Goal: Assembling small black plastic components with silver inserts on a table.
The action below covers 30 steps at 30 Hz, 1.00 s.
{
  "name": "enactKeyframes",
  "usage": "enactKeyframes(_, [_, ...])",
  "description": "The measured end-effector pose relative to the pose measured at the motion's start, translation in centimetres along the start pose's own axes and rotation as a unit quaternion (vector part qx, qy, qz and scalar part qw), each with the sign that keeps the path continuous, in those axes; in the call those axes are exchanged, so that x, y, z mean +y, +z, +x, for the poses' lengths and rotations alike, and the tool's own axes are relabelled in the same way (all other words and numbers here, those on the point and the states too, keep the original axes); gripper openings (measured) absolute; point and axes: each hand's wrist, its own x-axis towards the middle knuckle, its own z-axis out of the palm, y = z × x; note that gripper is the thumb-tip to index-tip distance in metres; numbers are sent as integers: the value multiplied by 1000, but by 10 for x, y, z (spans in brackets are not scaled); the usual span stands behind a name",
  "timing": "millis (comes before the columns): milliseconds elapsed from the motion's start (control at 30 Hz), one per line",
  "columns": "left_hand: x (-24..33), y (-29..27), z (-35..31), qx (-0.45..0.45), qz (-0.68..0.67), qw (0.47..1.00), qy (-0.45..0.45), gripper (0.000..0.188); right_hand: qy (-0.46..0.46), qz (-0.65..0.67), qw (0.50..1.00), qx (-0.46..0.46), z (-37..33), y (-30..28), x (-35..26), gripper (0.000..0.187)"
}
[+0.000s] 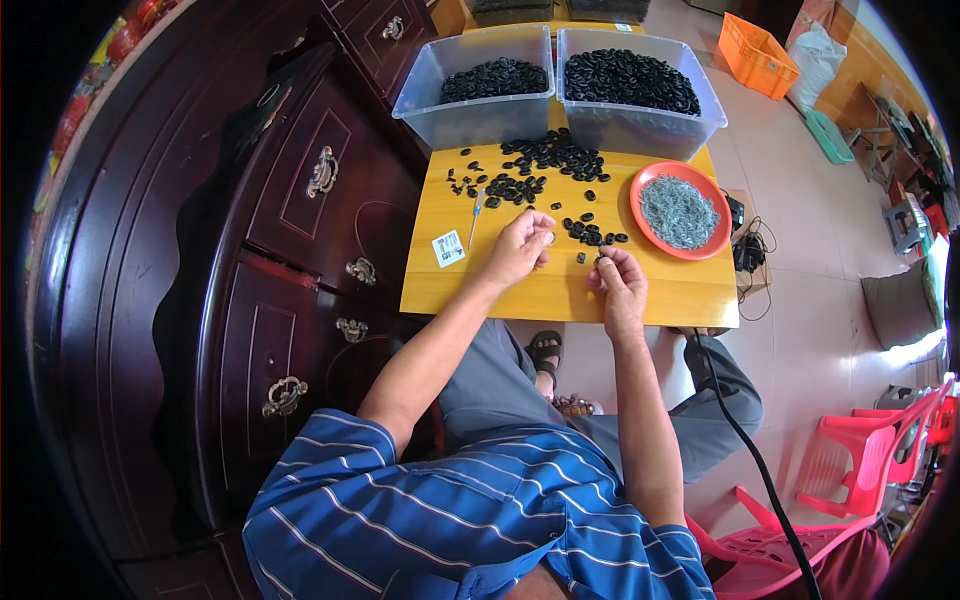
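Observation:
Above the near half of the yellow table [440, 288], my left hand [520, 246] has its fingers curled in with the thumb near the index finger. Whether it holds anything small cannot be made out. My right hand [621, 282] pinches a small dark piece [600, 258] between thumb and fingertips. Just beyond the two hands lies a loose cluster of black oval plastic pieces [585, 232]. Farther back, a larger heap of black ovals [560, 155] spreads over the tabletop. Right of my right hand, a red-orange plate [638, 222] holds a pile of thin silvery metal bits [680, 212].
Two clear bins [470, 125] [640, 130] of black pieces stand at the back. A small screwdriver [476, 216] and a white label card [448, 249] lie at left. A dark wooden cabinet [240, 300] flanks the left side. A black cable [745, 440] runs at right, near pink chairs [850, 460].

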Motion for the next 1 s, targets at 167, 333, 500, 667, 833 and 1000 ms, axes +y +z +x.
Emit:
enactKeyframes(167, [8, 32, -20, -69, -58, 996, -14, 13, 27, 108, 994, 18, 2, -6, -4, 17])
enactKeyframes(333, [21, 70, -37, -132, -93, 987, -16, 12, 36, 250, 967, 26, 5, -10, -6, 19])
enactKeyframes(500, [25, 90, -48, -128, -31, 990, 52, 14, 53, 346, 936, 40, 5, -5, -9, 21])
enactKeyframes(667, [38, 97, -59, -107, 127, 981, 98, 12, 68, 362, 928, 46, 4, -4, -16, 20])
enactKeyframes(833, [43, 94, -62, -101, 224, 941, 234, 17, 73, 351, 933, 25, 0, -3, -24, 18])
enactKeyframes(1000, [46, 96, -65, -93, 231, 937, 244, 19, 68, 349, 934, 25, 1, -6, -28, 18])
